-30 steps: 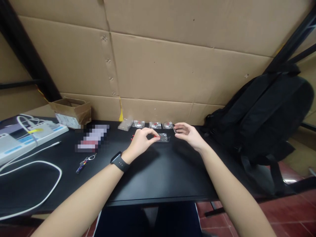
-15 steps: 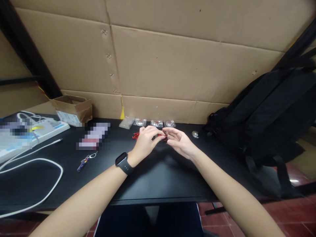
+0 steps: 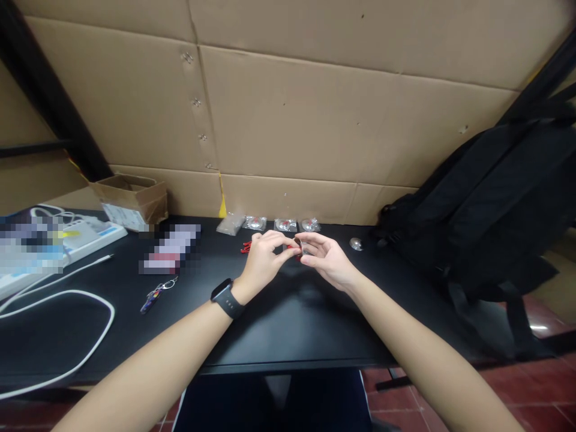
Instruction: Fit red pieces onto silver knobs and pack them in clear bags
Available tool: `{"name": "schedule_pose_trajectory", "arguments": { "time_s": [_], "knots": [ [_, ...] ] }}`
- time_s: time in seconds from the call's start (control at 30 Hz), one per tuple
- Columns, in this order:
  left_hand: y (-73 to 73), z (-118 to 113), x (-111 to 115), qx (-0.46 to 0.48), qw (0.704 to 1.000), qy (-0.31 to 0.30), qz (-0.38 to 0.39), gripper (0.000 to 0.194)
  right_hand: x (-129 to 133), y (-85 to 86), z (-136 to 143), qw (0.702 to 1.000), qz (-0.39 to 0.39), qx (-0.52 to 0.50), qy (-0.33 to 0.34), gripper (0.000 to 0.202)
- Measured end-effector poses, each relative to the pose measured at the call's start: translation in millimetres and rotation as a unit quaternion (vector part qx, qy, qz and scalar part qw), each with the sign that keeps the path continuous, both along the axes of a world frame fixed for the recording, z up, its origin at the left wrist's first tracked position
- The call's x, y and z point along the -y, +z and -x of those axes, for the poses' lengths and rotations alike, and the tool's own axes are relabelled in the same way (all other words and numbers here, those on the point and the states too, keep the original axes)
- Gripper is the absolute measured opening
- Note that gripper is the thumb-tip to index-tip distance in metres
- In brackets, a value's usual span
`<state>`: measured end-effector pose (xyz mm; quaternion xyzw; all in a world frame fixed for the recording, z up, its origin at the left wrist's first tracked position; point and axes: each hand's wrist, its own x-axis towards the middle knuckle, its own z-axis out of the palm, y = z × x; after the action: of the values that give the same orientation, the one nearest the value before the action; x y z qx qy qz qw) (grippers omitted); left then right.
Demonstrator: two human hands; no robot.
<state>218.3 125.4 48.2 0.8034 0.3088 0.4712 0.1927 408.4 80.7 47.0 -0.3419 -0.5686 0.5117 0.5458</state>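
A red piece [image 3: 299, 256] is pinched by the left hand [image 3: 270, 255], a round metal part [image 3: 302, 246] by the right hand [image 3: 328, 261]; work seems unfinished; a dome [image 3: 356, 244] is left loose, three packets [image 3: 285, 225] wrapped.

You have open passage over the near middle of the black tabletop [image 3: 297, 324], up to your left hand [image 3: 265, 255] and right hand [image 3: 330, 261], where a red piece [image 3: 298, 257] and a round metal piece [image 3: 302, 246] fill the gap. Behind, plastic packets [image 3: 285, 225] and the cardboard wall [image 3: 297, 120] bar you. Rightward, a small metal dome [image 3: 356, 244], then the black backpack [image 3: 472, 210], block you; leftward, you meet a keychain [image 3: 157, 294] and looped white cable [image 3: 112, 312].
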Motion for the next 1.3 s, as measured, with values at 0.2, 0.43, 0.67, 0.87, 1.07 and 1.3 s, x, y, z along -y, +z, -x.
{"name": "schedule_pose_trajectory", "arguments": {
  "time_s": [0.2, 0.43, 0.67, 0.87, 1.07, 1.3],
  "knots": [
    [-9.6, -5.0, -5.2, 0.090, 0.983, -0.057, 0.149, 0.018, -3.4, -0.7, 1.2, 0.996, -0.023, 0.041, -0.076, 0.053],
    [-16.9, -8.4, -11.0, 0.123, 0.972, -0.081, 0.185, 0.017, -5.4, -4.0, 3.6, 0.994, -0.038, 0.062, -0.088, 0.053],
    [-21.9, -11.3, -14.4, 0.135, 0.957, -0.105, 0.232, 0.020, -6.1, -8.9, 6.9, 0.989, -0.067, 0.080, -0.106, 0.054],
    [-21.7, -11.5, -12.6, 0.153, 0.944, -0.116, 0.267, 0.024, -5.4, -8.8, 10.7, 0.980, -0.104, 0.096, -0.142, 0.042],
    [-16.7, -11.7, -10.6, 0.191, 0.935, -0.121, 0.274, 0.022, -3.0, -3.3, 9.1, 0.987, -0.088, 0.086, -0.104, 0.038],
    [-13.4, -10.9, -8.2, 0.184, 0.948, -0.123, 0.228, 0.019, -1.5, 2.7, 2.8, 0.993, -0.068, 0.053, -0.075, 0.031]
  ]
}}
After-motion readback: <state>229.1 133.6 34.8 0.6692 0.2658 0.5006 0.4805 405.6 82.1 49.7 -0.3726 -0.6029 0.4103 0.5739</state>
